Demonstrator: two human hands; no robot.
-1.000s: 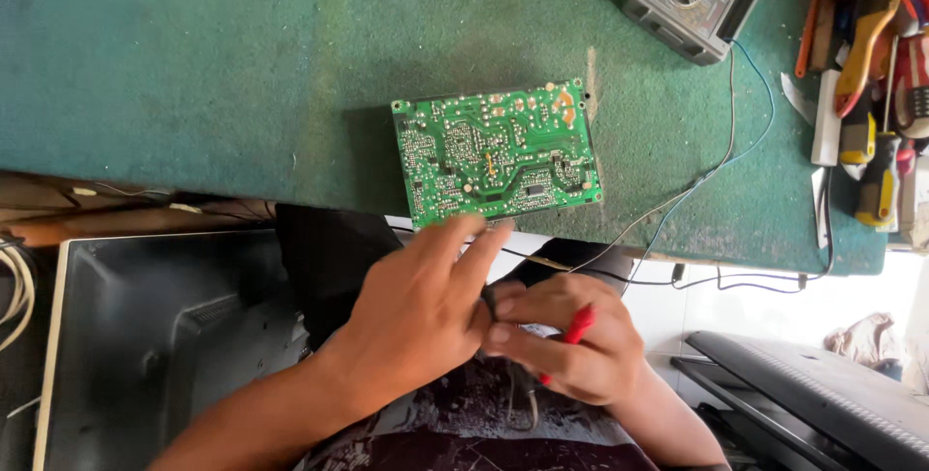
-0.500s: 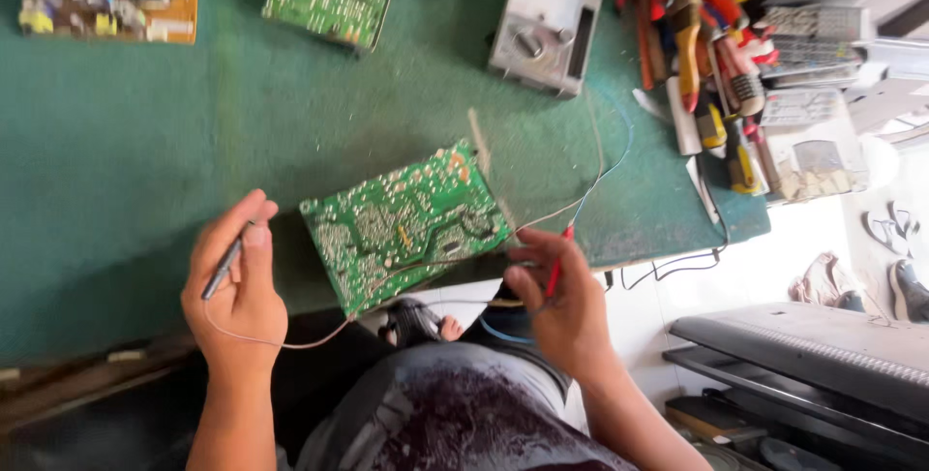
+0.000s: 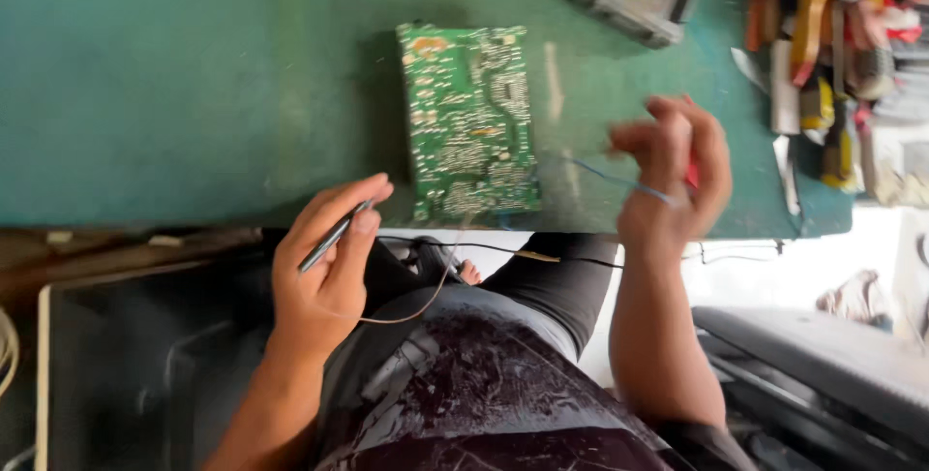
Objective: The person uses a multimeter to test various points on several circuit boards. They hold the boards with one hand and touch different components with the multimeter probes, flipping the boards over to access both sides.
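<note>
Circuit board now upright; left hand pinching dark probe, blurred right hand gripping half-hidden red tool.

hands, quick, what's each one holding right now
Left hand: closed on a thin dark metal probe with a thin wire trailing from it.
Right hand: closed on a small red-handled tool, blurred; a thin wire runs from it.

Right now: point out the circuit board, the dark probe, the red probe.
circuit board (image 3: 469,122), head view, middle of the green face.
dark probe (image 3: 331,239), head view, shaft between left-hand fingers.
red probe (image 3: 692,174), head view, red tip in right hand.
</note>
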